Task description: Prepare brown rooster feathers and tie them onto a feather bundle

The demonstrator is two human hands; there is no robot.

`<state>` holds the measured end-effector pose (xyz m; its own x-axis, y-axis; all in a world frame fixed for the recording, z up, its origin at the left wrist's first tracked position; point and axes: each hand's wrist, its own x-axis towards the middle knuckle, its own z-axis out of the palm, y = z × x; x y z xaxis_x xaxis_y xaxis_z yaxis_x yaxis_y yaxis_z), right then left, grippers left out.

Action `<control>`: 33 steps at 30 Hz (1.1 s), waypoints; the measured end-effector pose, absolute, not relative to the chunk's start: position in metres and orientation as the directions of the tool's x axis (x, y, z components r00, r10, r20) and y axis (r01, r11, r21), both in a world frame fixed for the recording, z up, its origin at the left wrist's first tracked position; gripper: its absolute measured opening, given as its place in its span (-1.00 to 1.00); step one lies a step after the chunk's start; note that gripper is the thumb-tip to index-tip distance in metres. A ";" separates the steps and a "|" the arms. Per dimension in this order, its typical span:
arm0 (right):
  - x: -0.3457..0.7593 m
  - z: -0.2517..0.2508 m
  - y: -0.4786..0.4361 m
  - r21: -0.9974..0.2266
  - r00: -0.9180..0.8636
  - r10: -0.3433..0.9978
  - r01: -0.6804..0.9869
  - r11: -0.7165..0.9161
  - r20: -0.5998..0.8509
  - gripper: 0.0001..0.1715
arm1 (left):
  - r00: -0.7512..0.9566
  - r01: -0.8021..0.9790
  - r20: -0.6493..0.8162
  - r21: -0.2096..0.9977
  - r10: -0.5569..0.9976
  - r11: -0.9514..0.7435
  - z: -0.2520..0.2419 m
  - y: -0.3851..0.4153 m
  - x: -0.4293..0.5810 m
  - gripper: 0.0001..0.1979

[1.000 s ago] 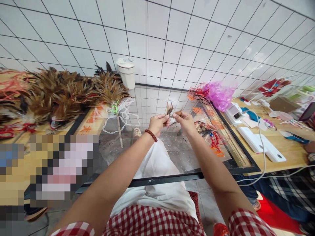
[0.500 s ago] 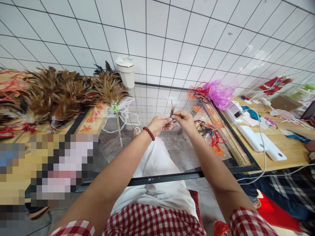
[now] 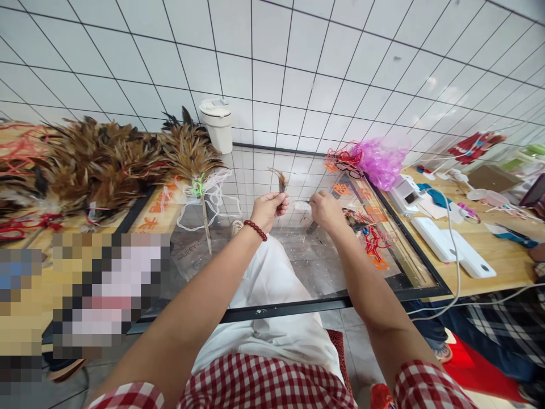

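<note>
Feather tuft [image 3: 281,182]: centre of frame, just above the left hand [image 3: 269,210], clear of the desk [image 3: 330,275]. Long axis near upright in frame, tips up and bending left, base down in the pinch. Left hand: thumb and fingers closed on that base. Right hand [image 3: 327,210]: just right of centre, fingers curled in, tips partly hidden; can't tell how tightly they close or whether they hold anything. Gap between hands. Key relation: tuft lies left of and a bit above the right hand; left hand is the nearer one, touching it.

Outward: loose feathers [image 3: 352,220] just beside the right wrist, red string [image 3: 375,245] below them. Purple bag [image 3: 385,165] upper right of the glass. Duster [image 3: 191,152] left of centre, stick pointing down-frame, cup [image 3: 219,130] beside its head. More feather bundles [image 3: 97,162] far left.
</note>
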<state>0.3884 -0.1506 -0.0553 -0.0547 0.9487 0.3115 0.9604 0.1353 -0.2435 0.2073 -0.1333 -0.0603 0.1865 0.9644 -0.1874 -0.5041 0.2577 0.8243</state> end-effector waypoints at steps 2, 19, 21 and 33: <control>0.390 -0.051 -0.151 -0.543 0.147 0.949 0.839 0.031 0.280 -0.89 | 0.174 -0.509 -0.197 0.821 0.965 0.259 -0.059 -0.134 0.208 -0.92; 0.365 -0.050 -0.154 -0.994 0.043 0.995 0.062 0.091 0.094 -0.56 | 0.409 -0.373 -0.314 0.799 0.857 0.471 -0.053 -0.145 0.213 -0.91; 0.366 -0.051 -0.155 -0.990 0.056 0.992 0.085 0.111 0.116 -0.58 | 0.452 -0.358 -0.289 0.808 0.844 0.468 -0.055 -0.144 0.212 -0.90; 0.416 0.002 -0.177 -0.926 0.161 0.975 -0.322 0.197 0.151 -0.60 | 0.455 -0.286 -0.231 0.877 0.860 0.387 -0.061 -0.138 0.207 -0.89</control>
<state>0.4163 -0.1775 0.0022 0.1607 0.9753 0.1513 -0.3223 0.1967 -0.9260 0.2074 -0.1379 -0.0606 0.4552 0.8599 -0.2311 -0.2862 0.3871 0.8765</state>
